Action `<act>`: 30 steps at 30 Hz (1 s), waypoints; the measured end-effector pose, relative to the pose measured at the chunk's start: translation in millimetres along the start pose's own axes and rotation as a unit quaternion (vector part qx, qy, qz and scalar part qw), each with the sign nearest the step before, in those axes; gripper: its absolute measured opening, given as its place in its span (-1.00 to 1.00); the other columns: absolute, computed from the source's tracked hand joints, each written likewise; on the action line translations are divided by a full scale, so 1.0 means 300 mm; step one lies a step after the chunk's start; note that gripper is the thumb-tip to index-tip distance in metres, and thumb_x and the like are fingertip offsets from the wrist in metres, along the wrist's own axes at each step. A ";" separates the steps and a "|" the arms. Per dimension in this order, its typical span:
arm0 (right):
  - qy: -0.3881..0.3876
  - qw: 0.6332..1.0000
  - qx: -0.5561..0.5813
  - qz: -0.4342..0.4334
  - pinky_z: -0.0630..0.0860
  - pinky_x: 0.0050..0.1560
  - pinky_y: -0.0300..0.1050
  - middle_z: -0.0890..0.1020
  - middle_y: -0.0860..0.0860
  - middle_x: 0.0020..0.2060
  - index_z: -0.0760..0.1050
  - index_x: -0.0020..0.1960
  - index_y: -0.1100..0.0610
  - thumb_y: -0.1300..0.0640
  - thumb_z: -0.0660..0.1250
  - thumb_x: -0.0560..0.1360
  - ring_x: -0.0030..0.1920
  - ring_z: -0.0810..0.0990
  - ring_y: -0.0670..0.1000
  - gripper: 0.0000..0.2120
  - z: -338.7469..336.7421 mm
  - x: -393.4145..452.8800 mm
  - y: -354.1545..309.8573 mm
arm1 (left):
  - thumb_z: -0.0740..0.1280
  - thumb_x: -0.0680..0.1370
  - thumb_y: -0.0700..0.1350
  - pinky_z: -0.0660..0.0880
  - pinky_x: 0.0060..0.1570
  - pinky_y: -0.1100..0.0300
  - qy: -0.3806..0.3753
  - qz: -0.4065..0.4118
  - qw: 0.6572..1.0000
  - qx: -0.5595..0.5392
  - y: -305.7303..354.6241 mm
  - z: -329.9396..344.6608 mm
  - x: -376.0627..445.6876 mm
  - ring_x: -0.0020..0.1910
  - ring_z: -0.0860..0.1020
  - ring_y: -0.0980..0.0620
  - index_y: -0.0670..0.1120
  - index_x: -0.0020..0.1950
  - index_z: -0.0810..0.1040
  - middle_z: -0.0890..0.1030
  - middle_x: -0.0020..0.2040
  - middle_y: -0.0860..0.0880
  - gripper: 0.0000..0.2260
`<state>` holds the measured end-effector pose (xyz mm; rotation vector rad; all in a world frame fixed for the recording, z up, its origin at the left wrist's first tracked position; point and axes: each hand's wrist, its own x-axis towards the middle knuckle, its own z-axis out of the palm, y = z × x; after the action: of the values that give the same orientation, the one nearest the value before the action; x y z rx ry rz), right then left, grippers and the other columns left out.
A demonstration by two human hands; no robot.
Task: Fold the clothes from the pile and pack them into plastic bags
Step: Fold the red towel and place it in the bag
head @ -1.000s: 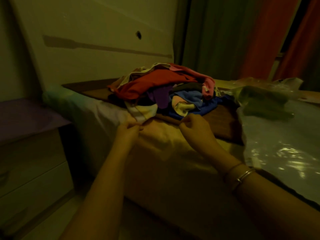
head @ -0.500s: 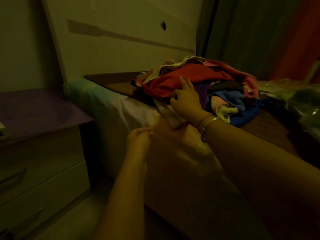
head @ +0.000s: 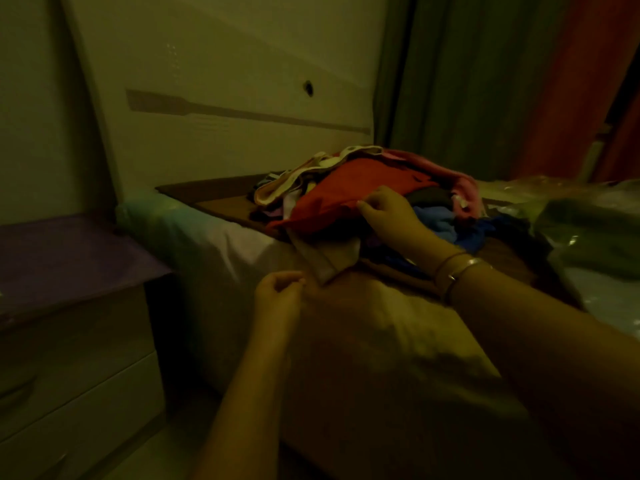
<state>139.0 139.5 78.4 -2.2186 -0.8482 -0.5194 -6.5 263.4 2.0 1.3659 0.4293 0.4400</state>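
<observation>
Right hand (head: 388, 216) now lower on the clothes pile (head: 367, 188) atop the bed (head: 221, 251), pinching the red garment (head: 332, 199), left hand (head: 277, 292) still pinching pale cloth (head: 325, 265), no legible writing.

The bed (head: 221, 244) (pale-sheeted, with a brown cover) bore a clothes pile (head: 367, 192), a yellowish garment (head: 398, 327) and plastic bags (head: 588, 237).

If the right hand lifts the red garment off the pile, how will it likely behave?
The red garment lies draped and creased over the pile, so it will probably sag limply from the right hand. It looks like thin cloth, so likely light. Resting on other clothes, it may drag some of them along.
</observation>
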 end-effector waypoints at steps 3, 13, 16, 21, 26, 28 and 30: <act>0.074 0.995 0.066 0.017 0.28 -0.39 -0.30 0.36 0.05 -0.41 0.32 -0.32 0.16 0.17 0.33 0.54 -0.41 0.33 -0.02 -0.69 -0.112 -0.121 -0.010 | 0.30 0.56 -0.30 0.43 -0.19 0.24 -0.032 0.024 0.999 -0.022 0.021 0.064 -0.057 -0.04 0.53 0.04 -0.15 0.36 0.35 0.50 0.22 -0.14 -0.62; 0.143 0.949 0.259 0.107 0.43 -0.32 -0.20 0.40 0.02 -0.32 0.28 -0.14 0.10 0.34 0.29 0.48 -0.35 0.42 -0.12 -0.78 -0.325 -0.611 -0.090 | 0.50 0.39 -0.12 0.55 0.10 -0.08 -0.197 0.197 0.957 0.080 0.098 0.230 -0.303 0.07 0.59 -0.08 0.03 0.01 0.57 0.60 0.07 -0.10 -0.76; 0.176 0.940 0.278 0.089 0.37 -0.35 -0.31 0.37 0.00 -0.31 0.28 -0.15 0.08 0.16 0.27 0.36 -0.37 0.38 -0.16 -0.84 -0.364 -0.682 -0.113 | 0.25 0.52 -0.34 0.51 -0.24 0.20 -0.223 0.221 0.946 0.083 0.129 0.229 -0.348 -0.22 0.54 0.00 -0.10 -0.08 0.50 0.54 -0.20 -0.10 -0.85; 0.126 0.970 0.206 0.025 0.40 -0.34 -0.23 0.43 0.05 -0.21 0.29 -0.04 0.08 0.15 0.23 0.37 -0.31 0.45 -0.09 -0.80 -0.481 -0.763 -0.146 | 0.23 0.58 -0.28 0.49 -0.32 0.25 -0.272 0.219 0.936 0.043 0.187 0.258 -0.410 -0.32 0.56 0.09 -0.15 -0.09 0.47 0.60 -0.29 -0.03 -0.92; 0.122 0.975 0.182 0.024 0.55 -0.24 -0.04 0.55 0.01 -0.11 0.30 -0.01 -0.03 0.14 0.23 0.44 -0.17 0.59 0.04 -0.83 -0.544 -0.827 -0.171 | 0.24 0.59 -0.18 0.58 -0.25 0.22 -0.326 0.153 0.933 0.008 0.216 0.296 -0.452 -0.21 0.63 0.07 -0.06 -0.03 0.55 0.67 -0.22 0.02 -0.89; 0.120 0.973 0.194 0.045 0.61 -0.13 -0.01 0.59 -0.03 -0.06 0.34 0.02 -0.04 0.20 0.25 0.54 -0.09 0.63 -0.02 -0.83 -0.553 -0.845 -0.167 | 0.25 0.59 -0.13 0.59 -0.02 0.05 -0.326 0.123 0.937 0.001 0.223 0.299 -0.467 -0.02 0.64 -0.07 -0.10 0.12 0.57 0.67 -0.01 -0.11 -0.84; 0.109 0.971 0.201 0.066 0.62 -0.03 -0.03 0.61 -0.04 -0.01 0.40 0.06 0.01 0.24 0.24 0.56 -0.03 0.64 -0.06 -0.84 -0.560 -0.857 -0.164 | 0.25 0.59 -0.13 0.53 0.17 -0.08 -0.321 0.108 0.941 -0.004 0.227 0.306 -0.477 0.13 0.59 -0.16 -0.14 0.24 0.53 0.62 0.14 -0.19 -0.75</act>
<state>-96.1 -63.9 68.7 -1.7946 -0.6209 -0.4697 -81.7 120.7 88.7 1.4671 -0.2621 0.1510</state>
